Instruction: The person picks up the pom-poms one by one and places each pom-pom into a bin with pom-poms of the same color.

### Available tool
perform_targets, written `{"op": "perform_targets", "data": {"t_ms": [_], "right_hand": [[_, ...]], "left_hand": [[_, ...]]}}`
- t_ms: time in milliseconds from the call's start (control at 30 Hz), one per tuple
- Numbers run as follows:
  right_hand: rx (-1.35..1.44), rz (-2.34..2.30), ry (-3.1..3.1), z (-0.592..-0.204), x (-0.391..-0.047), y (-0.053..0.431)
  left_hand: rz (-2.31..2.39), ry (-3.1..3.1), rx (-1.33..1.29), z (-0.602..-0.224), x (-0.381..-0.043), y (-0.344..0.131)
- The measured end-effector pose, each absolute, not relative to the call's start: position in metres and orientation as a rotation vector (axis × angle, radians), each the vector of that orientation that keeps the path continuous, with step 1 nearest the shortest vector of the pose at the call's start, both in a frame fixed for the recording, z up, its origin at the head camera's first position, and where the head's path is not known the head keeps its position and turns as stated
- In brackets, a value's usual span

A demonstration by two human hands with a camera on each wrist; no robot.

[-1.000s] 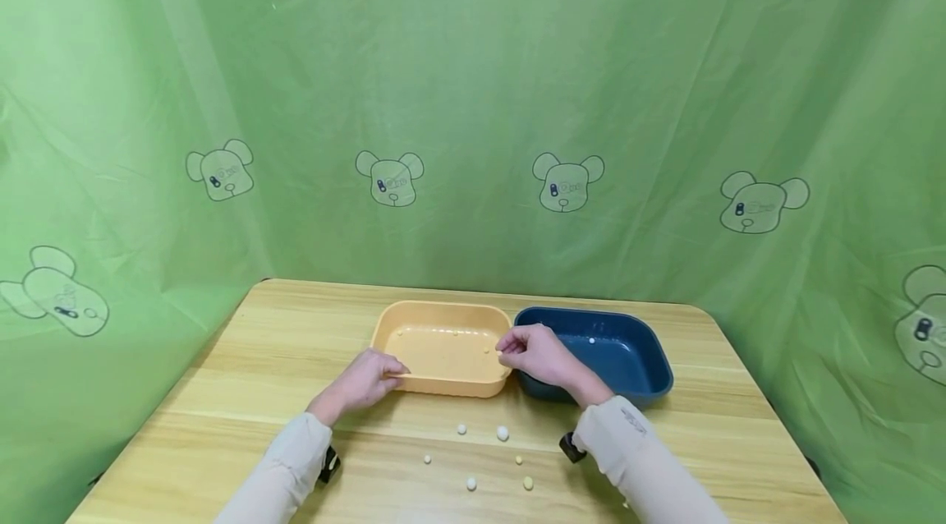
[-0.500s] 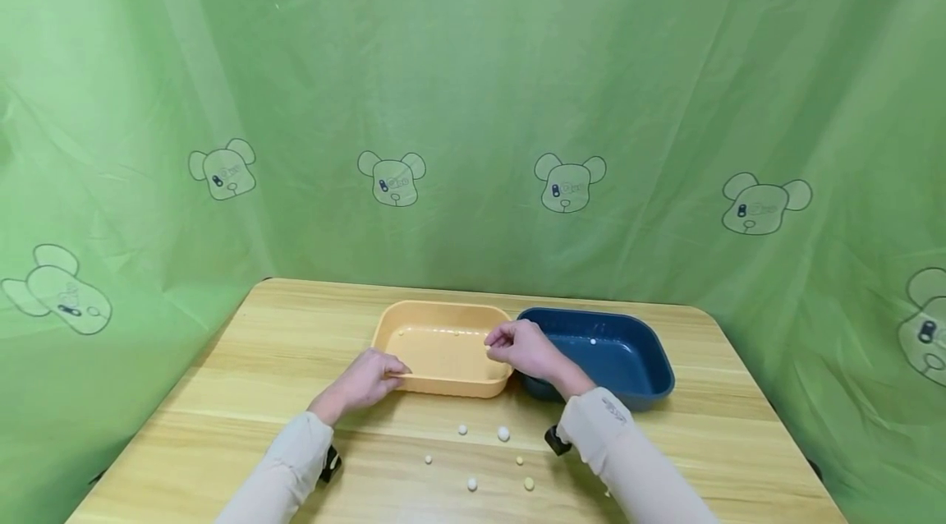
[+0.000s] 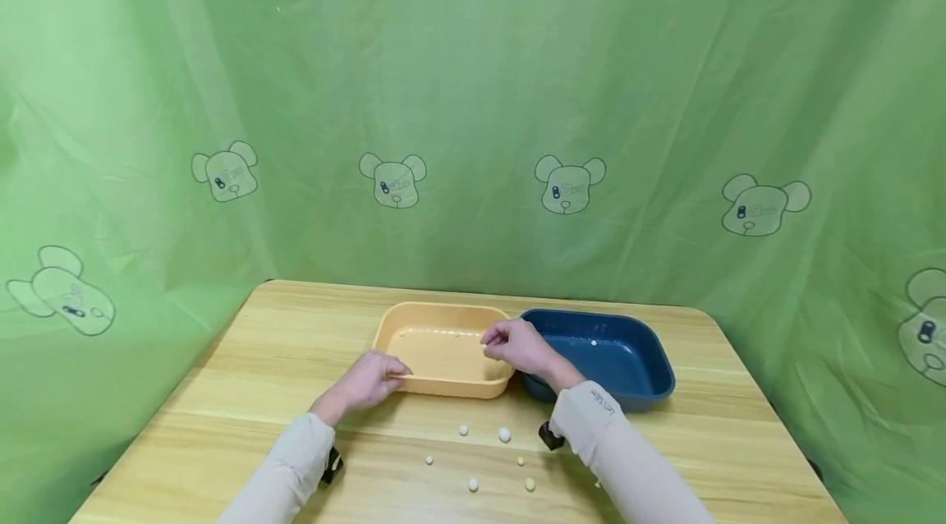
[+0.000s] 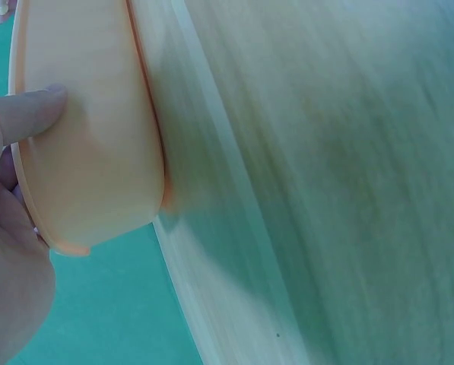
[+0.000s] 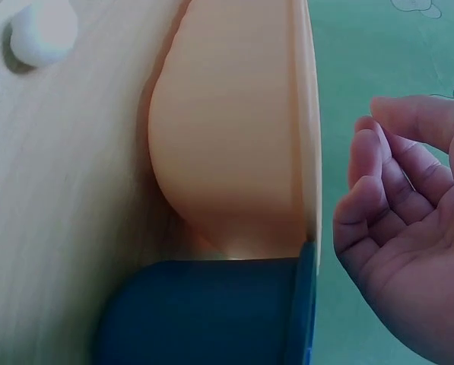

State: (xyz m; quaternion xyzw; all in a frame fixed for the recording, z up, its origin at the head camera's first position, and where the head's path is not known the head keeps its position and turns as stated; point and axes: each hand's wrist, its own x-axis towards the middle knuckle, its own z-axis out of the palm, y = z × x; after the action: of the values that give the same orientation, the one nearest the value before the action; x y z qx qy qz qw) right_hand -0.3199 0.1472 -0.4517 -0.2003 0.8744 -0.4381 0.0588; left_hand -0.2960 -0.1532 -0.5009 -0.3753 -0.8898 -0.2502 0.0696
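My left hand (image 3: pixel 367 379) grips the near-left rim of a peach-orange plastic tray (image 3: pixel 452 387). In the left wrist view the thumb (image 4: pixel 33 112) lies on the tray's outer wall, with the other fingers behind the rim. Above the tray's right side is my right hand (image 3: pixel 519 345), its thumb and fingertips together. A small pale ball (image 3: pixel 484 346) shows at those fingertips in the head view; the right wrist view hides it behind the fingers. Small yellowish balls (image 3: pixel 456 335) lie in the tray.
A dark blue tray (image 3: pixel 660 360) stands against the orange one's right side, with a small white ball (image 3: pixel 594 342) inside. Several white and yellow balls, among them a larger white one (image 3: pixel 504 434), lie on the wooden table (image 3: pixel 222 393) in front. A green curtain (image 3: pixel 473 253) hangs behind.
The right hand has shifted slightly left, farther over the orange tray, with the small ball at its fingertips. My left hand keeps its grip on the rim.
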Motion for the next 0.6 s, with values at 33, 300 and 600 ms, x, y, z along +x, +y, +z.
{"op": "perform_targets", "data": {"t_ms": [33,300,600], "right_hand": [[-0.597,-1.326,2.646,-0.453,-0.321,0.146],[-0.566,-1.306,2.644,-0.457,-0.328,0.144],[-0.548,-1.298,2.657,-0.46,-0.333,0.14]], "left_hand": [[-0.752,-2.674,-1.129,-0.501,-0.296,-0.153],[-0.722,-2.637,-1.152,-0.499,-0.296,-0.153],[-0.729,-2.656,-1.144,-0.504,-0.3,-0.155]]}}
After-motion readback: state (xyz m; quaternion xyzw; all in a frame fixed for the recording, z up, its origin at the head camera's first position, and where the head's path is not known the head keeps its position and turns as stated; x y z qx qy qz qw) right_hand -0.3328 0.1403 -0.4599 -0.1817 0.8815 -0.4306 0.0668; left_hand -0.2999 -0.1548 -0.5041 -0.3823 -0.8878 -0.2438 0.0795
